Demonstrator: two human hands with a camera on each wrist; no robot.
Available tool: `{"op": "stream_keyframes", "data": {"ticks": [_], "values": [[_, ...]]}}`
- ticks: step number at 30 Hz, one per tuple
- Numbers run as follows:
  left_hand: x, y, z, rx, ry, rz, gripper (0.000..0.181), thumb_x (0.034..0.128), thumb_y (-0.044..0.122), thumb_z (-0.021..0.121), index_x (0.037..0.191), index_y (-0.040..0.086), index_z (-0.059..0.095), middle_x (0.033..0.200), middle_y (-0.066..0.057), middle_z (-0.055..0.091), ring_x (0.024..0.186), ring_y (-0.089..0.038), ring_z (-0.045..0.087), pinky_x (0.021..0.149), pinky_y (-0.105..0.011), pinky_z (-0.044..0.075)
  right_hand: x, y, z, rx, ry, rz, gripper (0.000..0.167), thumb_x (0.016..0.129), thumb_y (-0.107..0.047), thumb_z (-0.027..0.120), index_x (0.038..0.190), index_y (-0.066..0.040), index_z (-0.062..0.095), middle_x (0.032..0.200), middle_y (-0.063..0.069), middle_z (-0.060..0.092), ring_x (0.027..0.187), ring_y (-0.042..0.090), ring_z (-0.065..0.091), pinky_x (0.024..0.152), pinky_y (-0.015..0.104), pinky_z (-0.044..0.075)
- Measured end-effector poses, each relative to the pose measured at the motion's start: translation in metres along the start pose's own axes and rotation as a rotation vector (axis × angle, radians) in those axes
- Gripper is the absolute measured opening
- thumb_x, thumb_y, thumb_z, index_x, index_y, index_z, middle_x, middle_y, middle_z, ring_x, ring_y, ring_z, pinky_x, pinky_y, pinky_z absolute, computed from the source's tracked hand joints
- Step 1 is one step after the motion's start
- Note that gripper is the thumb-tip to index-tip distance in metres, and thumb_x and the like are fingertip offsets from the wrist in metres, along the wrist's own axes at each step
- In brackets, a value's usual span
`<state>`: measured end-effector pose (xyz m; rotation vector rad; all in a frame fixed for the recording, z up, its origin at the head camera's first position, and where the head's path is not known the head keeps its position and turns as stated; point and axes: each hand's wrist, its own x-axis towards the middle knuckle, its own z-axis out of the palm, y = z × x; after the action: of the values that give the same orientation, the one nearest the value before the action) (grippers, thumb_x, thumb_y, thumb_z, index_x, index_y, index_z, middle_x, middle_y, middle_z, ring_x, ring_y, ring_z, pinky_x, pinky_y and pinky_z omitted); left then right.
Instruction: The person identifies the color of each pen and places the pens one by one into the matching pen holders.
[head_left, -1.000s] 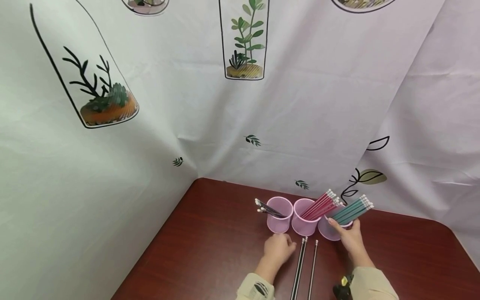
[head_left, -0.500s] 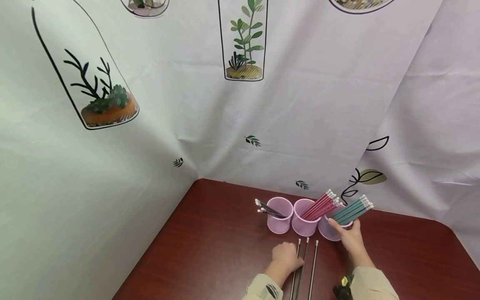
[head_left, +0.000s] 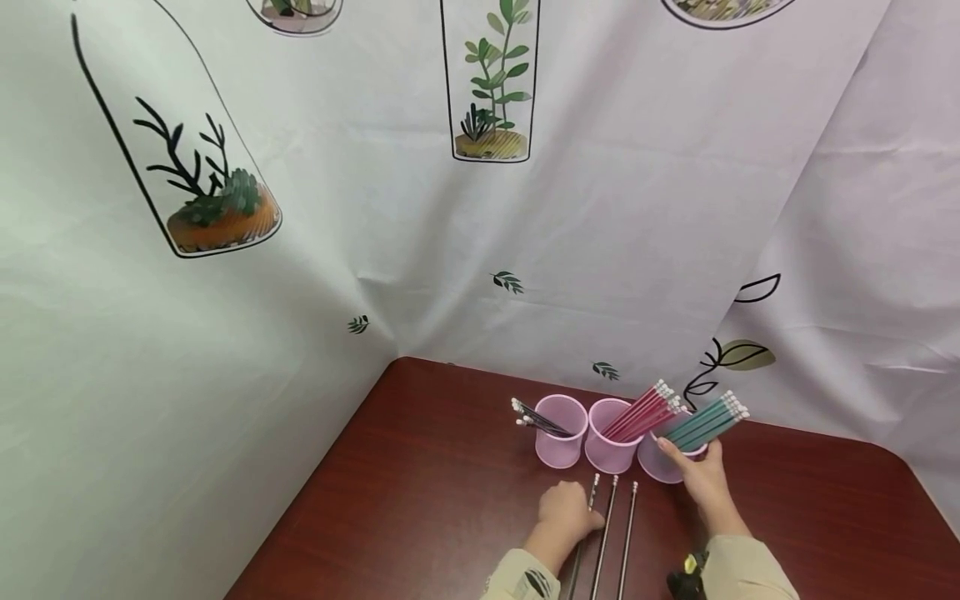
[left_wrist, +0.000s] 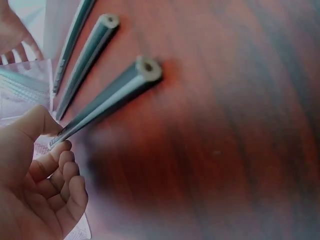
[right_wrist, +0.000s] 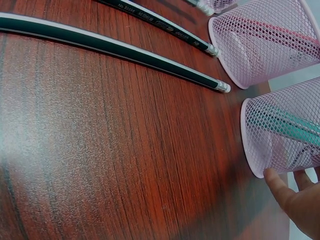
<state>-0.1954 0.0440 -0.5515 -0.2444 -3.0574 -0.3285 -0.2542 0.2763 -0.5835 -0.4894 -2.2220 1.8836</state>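
My left hand (head_left: 567,514) pinches a black pencil (left_wrist: 107,97) between thumb and forefinger, close to its eraser end; the other fingers curl loosely. Two more black pencils (head_left: 603,540) (head_left: 627,542) lie apart to its right on the table. My right hand (head_left: 703,481) holds the right-hand pink mesh pencil cup (right_wrist: 257,142), its thumb across the front and its fingers at the right side. Teal pencils (head_left: 705,423) lean out of that cup. In the right wrist view, only part of this hand shows at the lower right.
The middle pink cup (head_left: 609,454) holds red pencils (head_left: 642,413), and the left pink cup (head_left: 557,451) holds black pencils (head_left: 546,423) leaning left. The three cups stand in a row near the back of the brown table (head_left: 420,467). A printed white cloth (head_left: 615,217) hangs behind.
My left hand has come nearer and pinched the leftmost pencil, shifting it left. Two pencils that lay together are now apart. The right hand stays at its cup.
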Motion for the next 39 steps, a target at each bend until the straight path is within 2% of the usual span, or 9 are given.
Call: {"op": "stream_keyframes", "data": {"ticks": [5, 10, 13, 17, 21, 28, 31, 35, 39], "values": [[0.003, -0.004, -0.011, -0.073, 0.055, 0.014, 0.035, 0.0582, 0.041, 0.074, 0.051, 0.015, 0.051, 0.055, -0.001, 0.057, 0.050, -0.018, 0.055, 0.043, -0.027, 0.042, -0.002, -0.002, 0.001, -0.011, 0.003, -0.001, 0.109, 0.072, -0.045, 0.076, 0.145, -0.006, 0.005, 0.144, 0.026, 0.022, 0.131, 0.039, 0.023, 0.109, 0.051, 0.016], [0.006, -0.003, -0.023, -0.160, 0.095, 0.027, 0.034, 0.0590, 0.038, 0.073, 0.050, 0.018, 0.046, 0.049, 0.005, 0.048, 0.046, -0.017, 0.049, 0.041, -0.026, 0.038, -0.023, -0.029, 0.001, -0.037, -0.008, -0.006, 0.100, 0.079, -0.038, 0.072, 0.143, -0.002, 0.005, 0.142, 0.030, 0.021, 0.130, 0.042, 0.022, 0.108, 0.052, 0.016], [0.008, -0.001, -0.029, -0.177, 0.114, 0.037, 0.033, 0.0600, 0.037, 0.071, 0.050, 0.020, 0.045, 0.047, 0.008, 0.043, 0.046, -0.014, 0.044, 0.042, -0.025, 0.036, -0.032, -0.041, 0.001, -0.043, -0.021, -0.011, 0.097, 0.082, -0.034, 0.070, 0.143, 0.001, 0.003, 0.141, 0.033, 0.020, 0.130, 0.044, 0.021, 0.108, 0.053, 0.015], [0.009, 0.003, -0.039, -0.216, 0.155, 0.048, 0.032, 0.0601, 0.036, 0.070, 0.049, 0.021, 0.044, 0.044, 0.011, 0.038, 0.042, -0.010, 0.038, 0.039, -0.023, 0.032, -0.026, -0.032, 0.001, -0.060, -0.027, -0.020, 0.097, 0.081, -0.040, 0.069, 0.143, -0.001, 0.005, 0.141, 0.031, 0.022, 0.130, 0.042, 0.023, 0.108, 0.051, 0.017], [0.011, 0.004, -0.048, -0.307, 0.221, 0.044, 0.031, 0.0604, 0.031, 0.067, 0.047, 0.020, 0.042, 0.043, 0.013, 0.034, 0.041, -0.007, 0.034, 0.037, -0.021, 0.028, -0.014, -0.016, -0.001, -0.062, -0.034, -0.037, 0.100, 0.079, -0.045, 0.070, 0.143, -0.002, 0.006, 0.141, 0.031, 0.022, 0.129, 0.042, 0.024, 0.107, 0.052, 0.018], [0.017, -0.002, -0.061, -0.477, 0.395, 0.027, 0.019, 0.0602, 0.022, 0.064, 0.055, 0.018, 0.046, 0.048, 0.014, 0.039, 0.044, -0.004, 0.036, 0.039, -0.018, 0.030, -0.002, -0.002, 0.001, -0.001, -0.008, -0.024, 0.103, 0.074, -0.042, 0.076, 0.144, -0.008, 0.008, 0.143, 0.021, 0.023, 0.130, 0.034, 0.025, 0.109, 0.048, 0.019], [0.020, -0.007, -0.071, -0.556, 0.430, 0.012, 0.016, 0.0612, 0.019, 0.064, 0.062, 0.017, 0.048, 0.050, 0.016, 0.042, 0.046, -0.002, 0.038, 0.041, -0.017, 0.031, 0.000, -0.001, 0.001, 0.014, -0.008, -0.019, 0.105, 0.073, -0.041, 0.077, 0.144, -0.008, 0.008, 0.143, 0.020, 0.023, 0.131, 0.033, 0.025, 0.109, 0.047, 0.019], [0.023, -0.015, -0.088, -0.649, 0.479, -0.025, 0.015, 0.0637, 0.016, 0.064, 0.070, 0.017, 0.051, 0.054, 0.016, 0.045, 0.048, -0.001, 0.041, 0.043, -0.018, 0.033, -0.014, -0.018, 0.002, -0.006, -0.026, -0.013, 0.099, 0.077, -0.041, 0.073, 0.143, -0.007, 0.007, 0.143, 0.021, 0.023, 0.130, 0.032, 0.025, 0.109, 0.043, 0.021], [0.026, -0.022, -0.104, -0.732, 0.564, -0.071, 0.015, 0.0662, 0.014, 0.065, 0.077, 0.016, 0.054, 0.059, 0.014, 0.051, 0.051, -0.002, 0.046, 0.046, -0.020, 0.038, -0.023, -0.028, 0.001, -0.036, -0.056, -0.030, 0.096, 0.081, -0.041, 0.069, 0.143, -0.004, 0.005, 0.143, 0.026, 0.020, 0.132, 0.036, 0.022, 0.109, 0.044, 0.020]]}}
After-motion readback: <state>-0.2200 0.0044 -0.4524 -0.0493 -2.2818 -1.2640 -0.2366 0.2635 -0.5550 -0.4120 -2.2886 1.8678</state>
